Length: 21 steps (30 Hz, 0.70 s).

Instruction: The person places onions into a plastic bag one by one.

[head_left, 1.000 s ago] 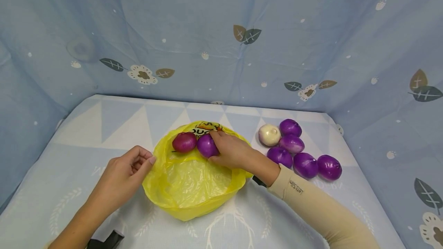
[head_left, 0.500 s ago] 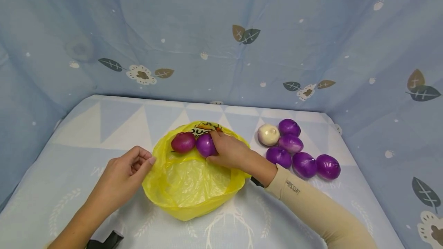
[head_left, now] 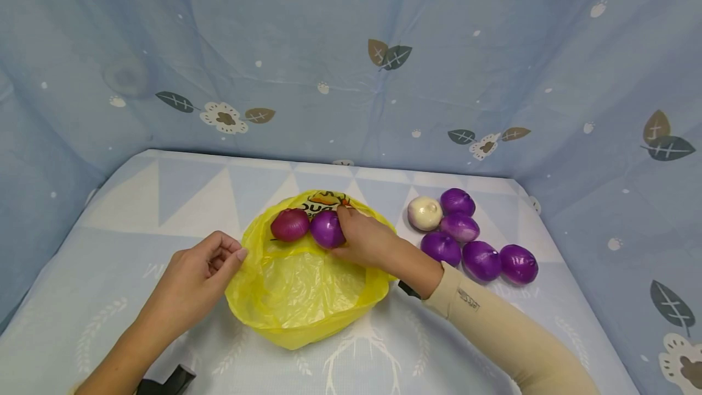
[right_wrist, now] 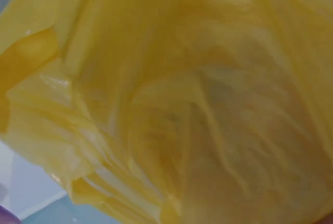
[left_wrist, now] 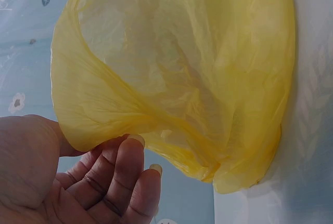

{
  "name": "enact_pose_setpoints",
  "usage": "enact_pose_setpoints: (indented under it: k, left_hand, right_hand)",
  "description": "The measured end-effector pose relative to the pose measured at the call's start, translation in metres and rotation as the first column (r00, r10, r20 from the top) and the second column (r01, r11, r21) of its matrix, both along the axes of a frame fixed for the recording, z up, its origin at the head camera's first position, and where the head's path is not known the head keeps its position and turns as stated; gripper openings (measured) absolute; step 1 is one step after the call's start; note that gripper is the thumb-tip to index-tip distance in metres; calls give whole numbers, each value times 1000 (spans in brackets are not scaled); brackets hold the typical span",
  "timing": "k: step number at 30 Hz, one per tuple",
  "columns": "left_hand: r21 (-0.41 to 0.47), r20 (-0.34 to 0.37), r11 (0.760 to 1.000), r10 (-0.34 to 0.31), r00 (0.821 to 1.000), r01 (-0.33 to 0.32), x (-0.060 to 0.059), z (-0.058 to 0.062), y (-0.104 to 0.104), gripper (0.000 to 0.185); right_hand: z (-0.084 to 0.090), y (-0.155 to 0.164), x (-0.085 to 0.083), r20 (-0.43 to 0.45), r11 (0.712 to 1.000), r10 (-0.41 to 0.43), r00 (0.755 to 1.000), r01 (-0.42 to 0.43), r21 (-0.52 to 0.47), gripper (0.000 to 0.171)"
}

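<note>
A yellow plastic bag (head_left: 307,288) lies open on the table, its mouth up. Inside, at the far rim, sit a dark red onion (head_left: 290,225) and a purple onion (head_left: 327,229). My right hand (head_left: 366,239) reaches into the bag and grips the purple onion with curled fingers. My left hand (head_left: 205,264) pinches the bag's left rim (left_wrist: 104,135) and holds it up. In the right wrist view only the yellow bag (right_wrist: 171,99) fills the picture; the hand itself is hidden there.
To the right of the bag lie several purple onions (head_left: 481,259) and one white onion (head_left: 425,213) in a cluster. Blue patterned cloth walls (head_left: 351,60) close in the table (head_left: 137,200) on three sides. A black object (head_left: 167,380) shows at the bottom left.
Almost nothing has moved. My right hand stays on the purple onion at the bag's far rim and my left hand keeps its pinch on the rim.
</note>
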State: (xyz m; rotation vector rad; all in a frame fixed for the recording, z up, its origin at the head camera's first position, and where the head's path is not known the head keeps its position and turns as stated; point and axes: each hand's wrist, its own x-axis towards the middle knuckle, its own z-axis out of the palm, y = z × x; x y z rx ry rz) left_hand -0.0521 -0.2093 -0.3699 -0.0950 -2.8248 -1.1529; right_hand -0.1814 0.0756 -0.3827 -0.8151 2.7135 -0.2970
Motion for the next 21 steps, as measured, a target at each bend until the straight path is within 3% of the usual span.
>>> enact_pose_setpoints:
  k: [10, 21]
  left_hand:
    - [4, 5, 1000, 2, 1000, -2, 0, 0, 0, 18]
    - [-2, -9, 1000, 9, 1000, -9, 0, -2, 0, 19]
  right_hand:
    - [27, 12, 12, 10, 1000, -28, 1000, 28, -15, 92]
    - [55, 44, 31, -50, 997, -9, 999, 5, -81, 82]
